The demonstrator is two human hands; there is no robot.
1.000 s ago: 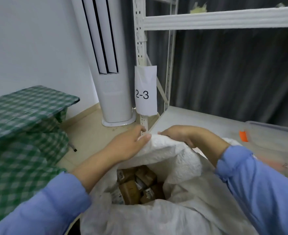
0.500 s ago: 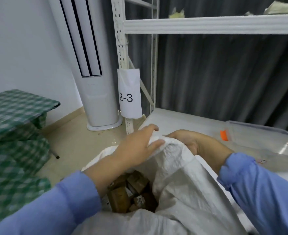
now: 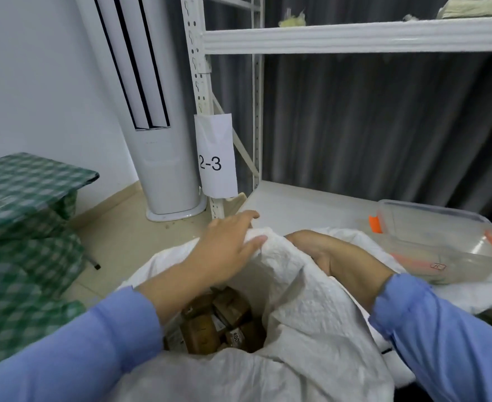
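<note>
At the shelf (image 3: 297, 207) edge, the left hand (image 3: 227, 248) is gripping the sack (image 3: 305, 314) rim. The right hand (image 3: 317, 250) is burying its fingers in a fold, so I cannot tell its grasp. The boxes (image 3: 210, 326) are lying inside, none taken out yet.

Boxes (image 3: 210, 323) lie in the sack (image 3: 311, 329) before the shelf (image 3: 311, 204); a container (image 3: 442, 248) stands on the shelf, right of the sack, perhaps touching it.

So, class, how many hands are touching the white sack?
2. The left hand pinches the sack's raised rim; the right hand is just beside it, behind the fold, fingers hidden.
</note>
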